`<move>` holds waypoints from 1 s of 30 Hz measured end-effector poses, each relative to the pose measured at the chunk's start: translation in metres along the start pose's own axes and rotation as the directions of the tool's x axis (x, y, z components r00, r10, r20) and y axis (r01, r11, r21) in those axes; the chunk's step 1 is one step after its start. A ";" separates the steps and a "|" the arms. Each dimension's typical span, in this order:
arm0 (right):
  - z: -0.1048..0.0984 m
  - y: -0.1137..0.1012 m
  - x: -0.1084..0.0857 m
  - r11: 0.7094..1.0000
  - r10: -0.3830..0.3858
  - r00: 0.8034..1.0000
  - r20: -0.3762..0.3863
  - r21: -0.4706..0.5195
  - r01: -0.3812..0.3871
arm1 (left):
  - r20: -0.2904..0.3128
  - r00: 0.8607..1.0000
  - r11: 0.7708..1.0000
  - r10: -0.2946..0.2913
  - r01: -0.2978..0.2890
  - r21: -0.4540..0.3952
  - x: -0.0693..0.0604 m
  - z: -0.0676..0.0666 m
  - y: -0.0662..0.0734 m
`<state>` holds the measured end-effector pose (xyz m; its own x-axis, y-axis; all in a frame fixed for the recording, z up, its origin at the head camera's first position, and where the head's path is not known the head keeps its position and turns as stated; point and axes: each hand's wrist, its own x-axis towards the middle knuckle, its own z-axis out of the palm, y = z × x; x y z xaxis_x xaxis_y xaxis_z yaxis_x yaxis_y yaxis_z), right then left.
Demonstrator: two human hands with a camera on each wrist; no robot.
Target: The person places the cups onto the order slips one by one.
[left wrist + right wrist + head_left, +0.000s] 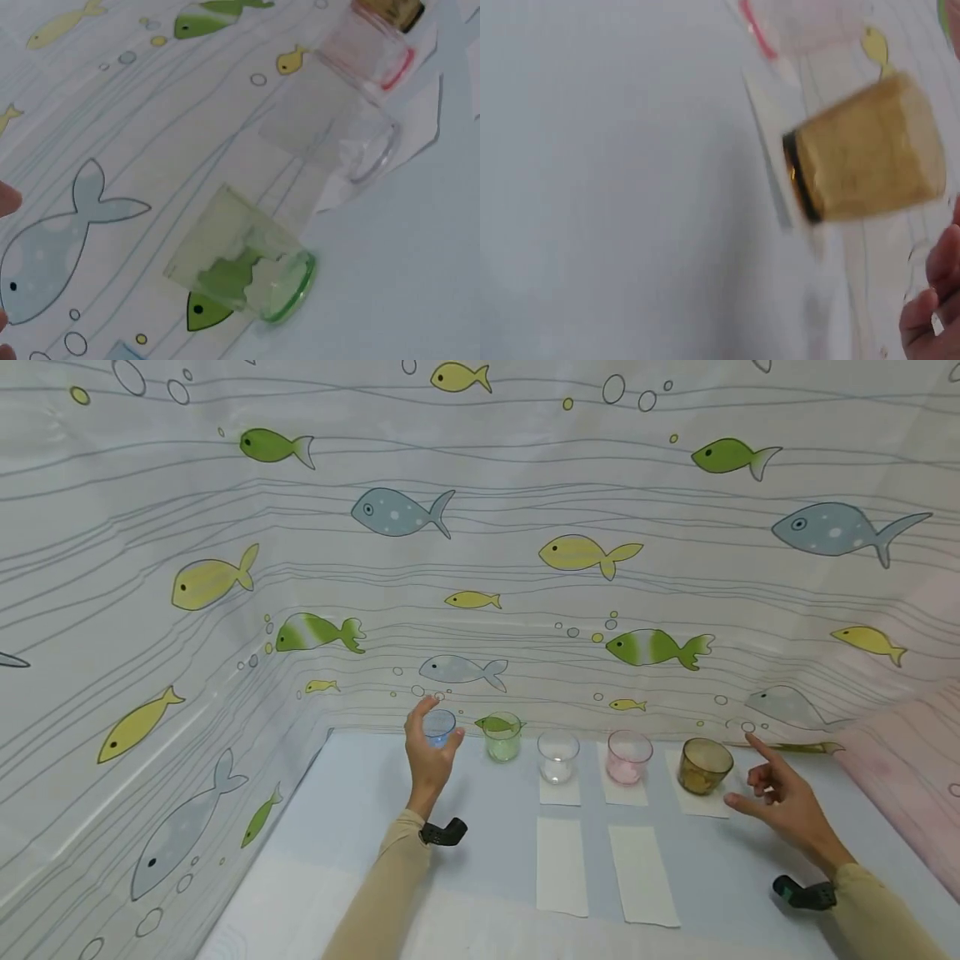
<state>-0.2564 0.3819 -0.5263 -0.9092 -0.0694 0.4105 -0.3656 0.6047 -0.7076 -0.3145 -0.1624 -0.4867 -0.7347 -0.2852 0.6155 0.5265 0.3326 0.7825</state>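
Five small glasses stand in a row: a blue glass (439, 727), a green glass (502, 739), a clear glass (558, 758), a pink glass (628, 760) and an amber glass (703, 768). My left hand (429, 760) is at the blue glass, fingers and thumb spread in a wide curve about it; whether they touch it is unclear. Only a corner of that glass shows in the left wrist view, beside the green glass (247, 262). Right of the amber glass (866, 154) hovers my right hand (783, 802), index finger and thumb apart, other fingers bent, holding nothing.
White paper pieces lie beneath the clear, pink and amber glasses. Nearer me are a left paper strip (562, 868) and a right paper strip (644, 877) on the pale blue tabletop (487, 843). A fish-patterned curtain (510, 585) encloses the back and sides.
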 end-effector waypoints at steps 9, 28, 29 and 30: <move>0.036 -0.050 -0.003 0.986 -0.150 0.979 -0.140 0.052 0.159 | -0.014 0.962 0.962 -0.273 0.273 0.017 0.001 -0.022 -0.024; 0.120 -0.104 -0.024 0.936 -0.230 0.867 0.442 -0.144 0.321 | 0.081 0.895 0.898 -0.438 0.439 0.003 -0.007 -0.019 -0.067; 0.122 -0.107 -0.024 0.930 -0.231 0.862 0.452 -0.157 0.332 | 0.081 0.896 0.899 -0.437 0.438 0.004 -0.007 -0.018 -0.067; 0.123 -0.111 -0.024 0.926 -0.234 0.858 0.457 -0.165 0.340 | 0.083 0.897 0.900 -0.435 0.436 0.003 -0.007 -0.017 -0.068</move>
<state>-0.2188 0.2189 -0.5288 -0.7859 -0.5633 0.2551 -0.6147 0.6671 -0.4209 -0.3378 -0.1984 -0.5422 -0.9233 -0.3257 0.2036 0.1517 0.1777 0.9723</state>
